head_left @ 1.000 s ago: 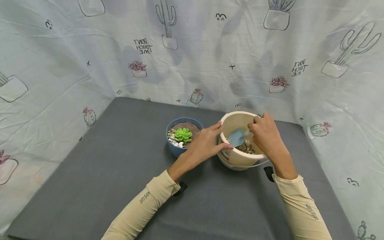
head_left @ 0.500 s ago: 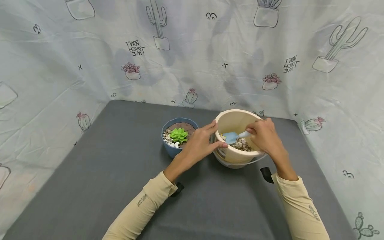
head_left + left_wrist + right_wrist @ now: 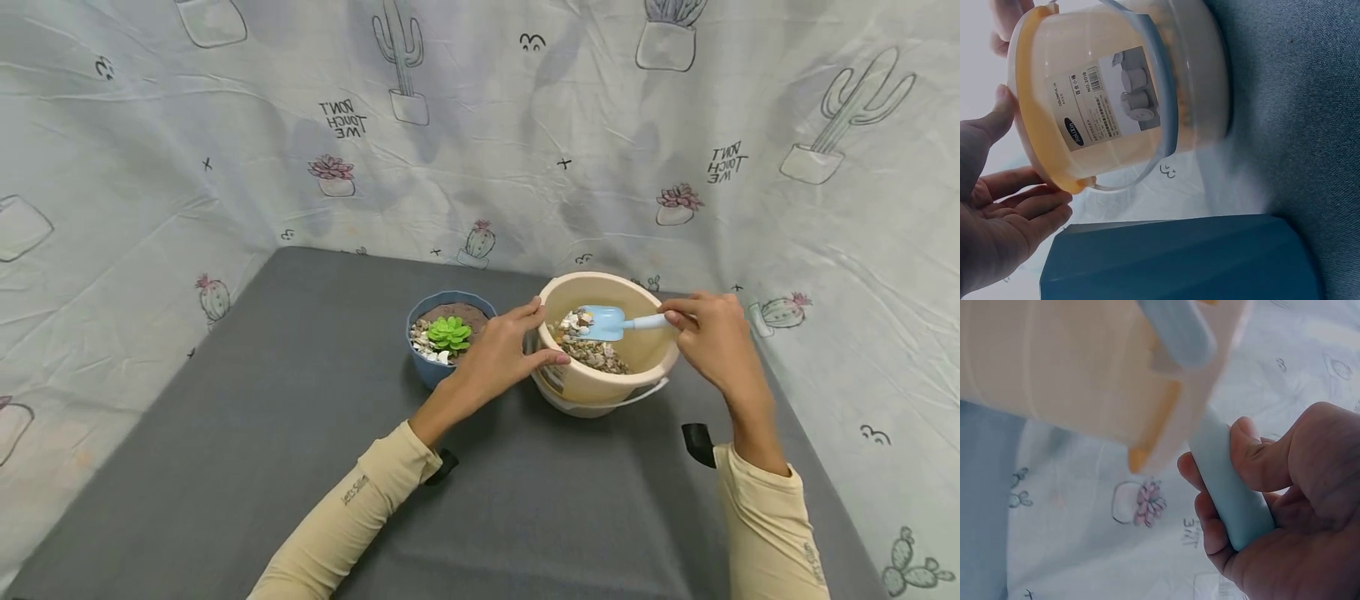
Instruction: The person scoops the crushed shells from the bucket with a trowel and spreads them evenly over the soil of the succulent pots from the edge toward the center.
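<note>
Cream bucket [image 3: 600, 390] is the landmark; its side label [image 3: 1107, 99] shows an oval logo reading like "HaiXin", plus "NO.2018", a barcode and product photos, remaining small print too fine to make out. Bucket's carrying handle [image 3: 1161, 81] hangs down and crosses the photo end of the label in the left wrist view. Left sleeve [image 3: 352, 500], nearer the camera than the bucket, reads "Let'sSlim"; lettering on right sleeve [image 3: 768, 533] is partly turned away. Backdrop [image 3: 480, 125] behind the bucket: cactus prints and flipped text, apparently "DON'T TOUCH ME". Left hand [image 3: 498, 354] at bucket's left rim, thumb and fingers extended, touching the rim. Right hand [image 3: 712, 337] beside bucket's right rim, fingers curled around the handle end of a light blue shovel [image 3: 602, 323]; blade inside the bucket's mouth, whitish stones at its tip, can't tell if on it or under. Pebbles [image 3: 596, 357] inside bucket. Blue pot [image 3: 429, 373] left of bucket: green succulent [image 3: 448, 333], brown soil, pale stones; left hand blocks part of it. Grey tabletop [image 3: 300, 375] under bucket.
</note>
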The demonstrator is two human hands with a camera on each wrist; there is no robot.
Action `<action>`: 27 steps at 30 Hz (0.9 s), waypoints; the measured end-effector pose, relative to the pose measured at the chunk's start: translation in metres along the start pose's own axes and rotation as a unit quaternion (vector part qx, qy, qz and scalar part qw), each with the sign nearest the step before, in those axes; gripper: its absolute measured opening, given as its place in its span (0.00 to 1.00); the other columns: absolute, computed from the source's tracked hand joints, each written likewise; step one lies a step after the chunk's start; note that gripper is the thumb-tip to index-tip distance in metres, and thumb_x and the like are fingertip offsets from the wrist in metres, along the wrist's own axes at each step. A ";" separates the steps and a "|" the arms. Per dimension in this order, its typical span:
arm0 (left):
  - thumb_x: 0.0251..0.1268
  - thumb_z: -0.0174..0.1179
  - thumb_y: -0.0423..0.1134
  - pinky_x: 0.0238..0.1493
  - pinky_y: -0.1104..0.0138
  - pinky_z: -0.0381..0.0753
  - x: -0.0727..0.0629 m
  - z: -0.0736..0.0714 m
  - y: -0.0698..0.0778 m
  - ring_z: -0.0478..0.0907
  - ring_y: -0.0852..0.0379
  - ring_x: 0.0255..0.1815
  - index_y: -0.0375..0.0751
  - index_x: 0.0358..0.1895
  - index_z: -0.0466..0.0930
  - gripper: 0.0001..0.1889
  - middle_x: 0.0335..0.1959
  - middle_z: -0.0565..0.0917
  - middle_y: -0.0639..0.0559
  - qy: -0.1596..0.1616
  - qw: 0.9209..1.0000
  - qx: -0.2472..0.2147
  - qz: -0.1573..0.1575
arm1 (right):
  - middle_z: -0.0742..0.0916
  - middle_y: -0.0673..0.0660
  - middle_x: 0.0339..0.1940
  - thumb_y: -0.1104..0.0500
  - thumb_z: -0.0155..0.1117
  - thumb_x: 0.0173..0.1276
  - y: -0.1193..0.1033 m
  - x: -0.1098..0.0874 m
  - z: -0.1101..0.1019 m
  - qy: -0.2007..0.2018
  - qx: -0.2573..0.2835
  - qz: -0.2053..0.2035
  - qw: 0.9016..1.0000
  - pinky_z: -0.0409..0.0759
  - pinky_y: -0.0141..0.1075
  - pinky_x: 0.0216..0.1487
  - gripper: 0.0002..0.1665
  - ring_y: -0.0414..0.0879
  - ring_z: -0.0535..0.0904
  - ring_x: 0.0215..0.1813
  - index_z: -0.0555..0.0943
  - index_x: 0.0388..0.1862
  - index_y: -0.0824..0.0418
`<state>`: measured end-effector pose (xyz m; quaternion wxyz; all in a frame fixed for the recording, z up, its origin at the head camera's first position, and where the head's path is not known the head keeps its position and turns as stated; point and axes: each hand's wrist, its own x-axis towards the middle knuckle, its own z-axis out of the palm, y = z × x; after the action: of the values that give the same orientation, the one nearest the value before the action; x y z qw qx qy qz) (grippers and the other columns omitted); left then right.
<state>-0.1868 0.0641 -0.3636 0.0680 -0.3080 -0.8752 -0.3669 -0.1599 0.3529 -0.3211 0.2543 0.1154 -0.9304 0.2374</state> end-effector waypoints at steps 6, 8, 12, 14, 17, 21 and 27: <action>0.65 0.71 0.57 0.69 0.52 0.82 -0.005 -0.005 -0.005 0.70 0.43 0.80 0.36 0.78 0.68 0.44 0.82 0.66 0.39 -0.020 1.000 0.017 -0.007 | 0.89 0.74 0.35 0.74 0.66 0.70 -0.006 -0.002 -0.015 0.017 -0.007 0.007 1.000 0.63 0.31 0.33 0.08 0.54 0.75 0.30 0.91 0.40 0.73; 0.66 0.70 0.58 0.71 0.51 0.80 -0.006 -0.009 -0.007 0.70 0.43 0.80 0.36 0.78 0.68 0.44 0.82 0.66 0.40 -0.027 0.999 0.024 -0.005 | 0.89 0.74 0.35 0.74 0.66 0.70 -0.011 -0.002 -0.022 0.018 -0.008 0.018 1.000 0.61 0.29 0.30 0.08 0.49 0.71 0.28 0.91 0.41 0.73; 0.68 0.69 0.58 0.74 0.52 0.77 -0.008 -0.023 -0.013 0.70 0.44 0.80 0.39 0.79 0.67 0.43 0.81 0.69 0.40 -0.020 0.999 0.041 0.000 | 0.88 0.73 0.33 0.73 0.67 0.70 -0.025 0.001 -0.029 0.030 -0.006 0.016 0.999 0.60 0.29 0.28 0.08 0.40 0.66 0.26 0.91 0.42 0.72; 0.67 0.69 0.58 0.75 0.52 0.77 -0.010 -0.035 -0.019 0.71 0.44 0.80 0.40 0.79 0.67 0.43 0.80 0.70 0.40 -0.012 0.999 0.049 -0.003 | 0.89 0.71 0.33 0.74 0.68 0.69 -0.033 0.004 -0.028 0.039 -0.001 0.001 0.999 0.60 0.28 0.27 0.08 0.38 0.65 0.26 0.92 0.41 0.70; 0.65 0.71 0.57 0.76 0.50 0.75 -0.016 -0.060 -0.032 0.70 0.43 0.80 0.42 0.80 0.66 0.44 0.80 0.70 0.41 -0.007 0.999 0.045 -0.019 | 0.89 0.71 0.33 0.73 0.68 0.68 -0.047 0.011 -0.023 0.045 0.017 -0.019 0.999 0.61 0.30 0.34 0.08 0.42 0.68 0.29 0.92 0.40 0.69; 0.62 0.75 0.53 0.78 0.44 0.71 -0.028 -0.094 -0.058 0.66 0.40 0.82 0.45 0.82 0.63 0.47 0.82 0.67 0.42 -0.023 0.998 0.014 -0.052 | 0.89 0.69 0.33 0.73 0.67 0.69 -0.069 0.020 -0.008 0.036 0.037 -0.033 0.998 0.59 0.38 0.43 0.08 0.53 0.68 0.35 0.92 0.41 0.69; 0.55 0.79 0.59 0.78 0.37 0.67 -0.045 -0.119 -0.098 0.63 0.37 0.83 0.51 0.85 0.54 0.58 0.84 0.62 0.41 -0.077 0.993 -0.016 -0.087 | 0.87 0.67 0.32 0.73 0.66 0.70 -0.099 0.034 0.024 -0.015 0.057 -0.061 0.996 0.59 0.40 0.46 0.09 0.54 0.70 0.36 0.91 0.43 0.69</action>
<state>-0.2217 -0.0924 -0.3520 -0.0368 -0.2587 -0.8953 -0.3607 -0.1654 0.2525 -0.2837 0.2472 0.1894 -0.9105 0.2721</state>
